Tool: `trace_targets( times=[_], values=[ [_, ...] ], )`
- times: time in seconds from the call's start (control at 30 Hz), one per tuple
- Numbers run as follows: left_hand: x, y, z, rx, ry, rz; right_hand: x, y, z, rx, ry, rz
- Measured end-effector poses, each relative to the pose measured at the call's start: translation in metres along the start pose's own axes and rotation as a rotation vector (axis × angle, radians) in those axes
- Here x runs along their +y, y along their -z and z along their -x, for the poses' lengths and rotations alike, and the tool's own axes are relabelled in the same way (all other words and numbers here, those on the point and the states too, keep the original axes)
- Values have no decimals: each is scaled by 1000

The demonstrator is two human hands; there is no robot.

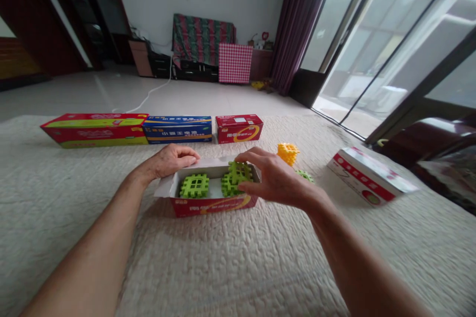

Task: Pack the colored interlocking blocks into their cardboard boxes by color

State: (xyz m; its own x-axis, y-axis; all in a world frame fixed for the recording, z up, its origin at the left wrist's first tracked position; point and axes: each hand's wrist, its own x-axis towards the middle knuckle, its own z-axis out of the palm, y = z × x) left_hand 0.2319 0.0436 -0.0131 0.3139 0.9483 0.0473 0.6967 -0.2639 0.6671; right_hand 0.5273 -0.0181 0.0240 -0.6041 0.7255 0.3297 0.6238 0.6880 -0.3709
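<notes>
Inside the open red box, at the middle of a pale quilted cover, green lattice blocks lie at both ends, with bare white box bottom showing between them. One is the left green block; toward the other end, the upper green block overlaps the lower green block. The right hand reaches over that end of the box, its grip closed on the upper green block, thumb on the near side and fingers on the far side. The left hand is at the far left corner, fingers curled by the raised white flap; whether its grip pinches the flap I cannot tell. Just beyond the right wrist, partly hidden by it, another green block lies on the cover, near a yellow stack of similar lattice pieces. Farther right sits a white and red box, set at an angle. Along the far edge stand a long red and green box, a blue box touching its end, and a small red box just beside the blue one.
</notes>
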Motion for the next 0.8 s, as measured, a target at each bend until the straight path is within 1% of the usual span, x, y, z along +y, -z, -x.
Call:
trace_targets(
  times=[0.1,0.2,0.5,0.67,0.8],
  values=[
    [-2,0,-1,2,-10,-9,0,-6,-2,-22,9,3],
    [-2,0,-1,-1,-14,-26,0,-8,-1,-39,7,10],
    [1,0,0,-10,11,-14,-1,-5,1,-34,-1,6],
    [-2,-1,-2,-3,38,22,-5,-2,0,-41,31,32],
    [-2,0,-2,-18,45,21,-4,0,1,-6,32,17]
  ],
)
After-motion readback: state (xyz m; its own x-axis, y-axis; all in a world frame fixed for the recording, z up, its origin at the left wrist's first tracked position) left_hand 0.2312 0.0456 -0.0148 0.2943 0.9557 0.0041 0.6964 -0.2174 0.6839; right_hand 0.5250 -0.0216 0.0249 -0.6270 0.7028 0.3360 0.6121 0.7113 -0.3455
